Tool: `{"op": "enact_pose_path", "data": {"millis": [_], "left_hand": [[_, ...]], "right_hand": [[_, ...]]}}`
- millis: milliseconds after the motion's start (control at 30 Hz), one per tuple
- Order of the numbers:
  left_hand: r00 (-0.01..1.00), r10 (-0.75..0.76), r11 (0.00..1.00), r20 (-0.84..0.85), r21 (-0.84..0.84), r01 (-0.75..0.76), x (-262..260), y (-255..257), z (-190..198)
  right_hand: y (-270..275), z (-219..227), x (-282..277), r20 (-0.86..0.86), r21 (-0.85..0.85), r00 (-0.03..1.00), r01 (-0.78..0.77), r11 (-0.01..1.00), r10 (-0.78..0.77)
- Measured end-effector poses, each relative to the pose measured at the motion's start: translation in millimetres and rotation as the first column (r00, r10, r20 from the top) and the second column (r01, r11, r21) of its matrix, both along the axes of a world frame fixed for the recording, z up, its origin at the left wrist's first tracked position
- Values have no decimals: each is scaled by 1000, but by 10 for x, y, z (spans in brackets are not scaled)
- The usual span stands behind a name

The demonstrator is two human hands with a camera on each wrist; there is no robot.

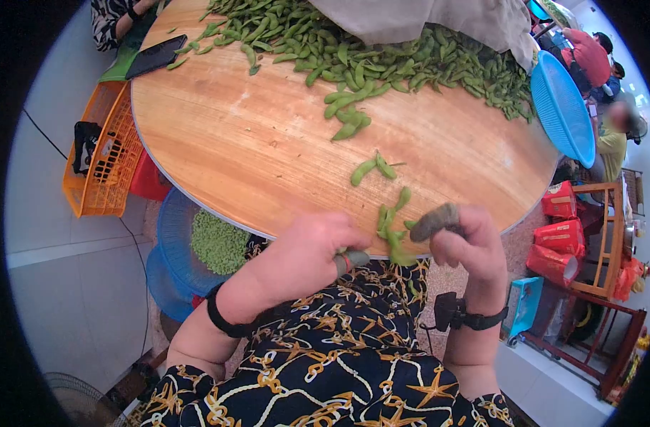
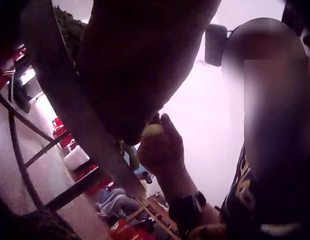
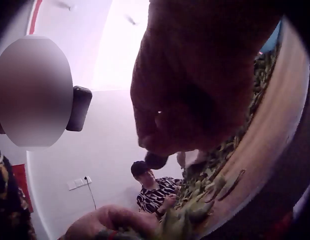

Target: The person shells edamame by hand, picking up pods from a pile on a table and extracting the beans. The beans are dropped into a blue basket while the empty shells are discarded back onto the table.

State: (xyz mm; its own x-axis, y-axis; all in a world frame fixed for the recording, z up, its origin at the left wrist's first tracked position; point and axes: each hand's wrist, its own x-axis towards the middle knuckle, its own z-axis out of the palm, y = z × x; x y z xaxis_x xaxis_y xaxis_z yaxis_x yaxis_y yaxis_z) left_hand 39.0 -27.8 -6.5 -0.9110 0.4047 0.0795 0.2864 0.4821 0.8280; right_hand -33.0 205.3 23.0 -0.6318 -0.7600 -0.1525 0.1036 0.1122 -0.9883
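My left hand point(image 1: 307, 245) is at the near edge of the round table, its fingers curled and a green cover with a red band on its thumb. To its right is my right hand point(image 1: 474, 242), fingers bent, with a dark grey-green finger cover point(image 1: 435, 222) pointing left. Between the hands, a blurred green soybean pod point(image 1: 398, 250) overlaps the table edge. More pods point(image 1: 389, 217) lie just beyond it. In the right wrist view, my left hand point(image 3: 112, 222) appears low beside pods point(image 3: 187, 217). I cannot tell whether either hand pinches anything.
A large heap of pods point(image 1: 382, 64) covers the table's far side, partly under a grey cloth point(image 1: 425, 18). Blue baskets stand at right point(image 1: 563, 107) and below left point(image 1: 172, 228), the latter holding shelled beans point(image 1: 218, 242). A phone point(image 1: 156, 57) lies at the left edge. Other people sit around.
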Motion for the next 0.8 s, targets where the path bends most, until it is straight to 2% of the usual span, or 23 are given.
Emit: {"op": "enact_pose_path", "data": {"millis": [67, 100, 133, 200, 233, 267, 300, 333, 400, 433, 500, 533, 600, 633, 667, 700, 733, 800], "left_hand": [[1000, 2, 1000, -13, -21, -3, 47, 69, -31], [999, -7, 998, -33, -70, 4, 65, 101, -27], [998, -15, 993, -53, -119, 9, 79, 119, -22], [997, -19, 993, -70, -121, 10, 100, 139, -31], [996, -25, 992, -82, -123, 15, 102, 139, -28], [996, -23, 992, -89, -123, 12, 99, 102, -5], [999, -39, 998, -11, -59, 38, 102, 26, 34], [996, -58, 998, 66, 7, 58, 114, -64, 73], [993, -19, 999, 118, 41, 15, 253, -339, 148], [985, 14, 997, 174, 75, -28, 352, -500, 155], [952, 111, 992, 286, -89, -89, 574, -828, 58], [952, 111, 992, 286, -92, -88, 668, -963, -38], [923, 300, 886, 243, -428, -176, 849, -1187, -293], [921, 305, 885, 242, -428, -180, 966, -1276, -405], [945, 323, 729, 55, -651, -211, 1070, -1349, -513], [950, 283, 517, -129, -814, -265, 1062, -1345, -501], [951, 281, 521, -132, -811, -266, 1041, -1351, -458], [824, 539, 616, 175, -749, -243, 969, -1359, -204]], "right_hand": [[-89, 38, 1, 69, 174, 979, 176, 969, -190], [-173, 58, 4, 14, 247, 967, 244, 938, -255], [-244, 61, -16, 9, 246, 967, 243, 938, -253], [-375, 58, -84, -304, 330, 933, 293, 898, -193], [-435, 41, -126, -309, 328, 932, 293, 898, -192], [-494, 9, -175, -503, 341, 857, 318, 884, -114], [-557, -6, -204, -669, 349, 742, 345, 871, -26], [-632, -2, -222, -673, 347, 739, 343, 873, -23], [-788, -12, -216, -801, 520, 569, 505, 690, 187], [-874, -29, -179, -800, 520, 570, 503, 690, 187], [-1002, -75, -93, -763, 633, 562, 548, 547, 320], [-1011, -92, -73, -764, 632, 562, 549, 548, 318], [-1027, -125, -36, -780, 603, 559, 555, 573, 280], [-1021, -138, -28, -781, 603, 557, 552, 576, 283], [-992, -148, -34, -786, 592, 562, 564, 576, 257], [-948, -153, -46, -791, 581, 567, 578, 573, 230], [-883, -170, -57, -792, 581, 565, 581, 570, 231], [-738, -202, -79, -845, 377, 534, 562, 736, 26]]}}
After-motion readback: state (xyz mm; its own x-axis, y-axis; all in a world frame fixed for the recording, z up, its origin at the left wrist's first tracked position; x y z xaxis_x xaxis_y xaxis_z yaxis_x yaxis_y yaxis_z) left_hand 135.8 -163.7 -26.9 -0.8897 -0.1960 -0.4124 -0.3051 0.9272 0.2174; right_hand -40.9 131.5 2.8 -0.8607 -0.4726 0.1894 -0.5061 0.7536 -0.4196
